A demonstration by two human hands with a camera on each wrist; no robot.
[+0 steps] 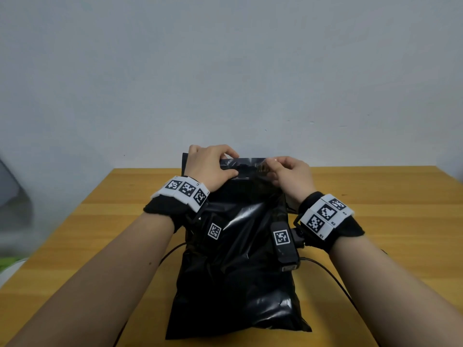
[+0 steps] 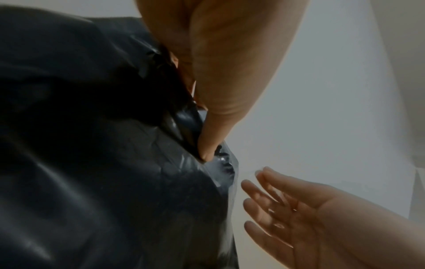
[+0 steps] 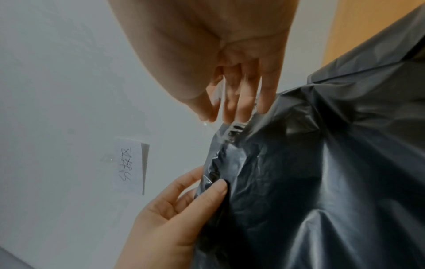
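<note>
A glossy black plastic mailer bag (image 1: 240, 259) lies lengthwise on the wooden table (image 1: 375, 221), bulging with hidden contents. Its top flap is raised at the far end. My left hand (image 1: 213, 164) pinches the flap's left part, thumb on the near face (image 2: 207, 151) and fingers behind it. My right hand (image 1: 275, 166) is at the flap's right part. Its thumb and fingers (image 3: 216, 112) pinch a thin clear strip (image 3: 219, 103) that runs along the flap's edge. The crinkled flap edge (image 3: 218, 163) stretches between the two hands.
A pale wall (image 1: 225, 71) rises just behind the table's far edge. A paper note with handwriting (image 3: 131, 167) is stuck on it. Black cables (image 1: 333, 279) trail from the wrist cameras across the table. A grey object (image 1: 12, 191) sits off the table's left side.
</note>
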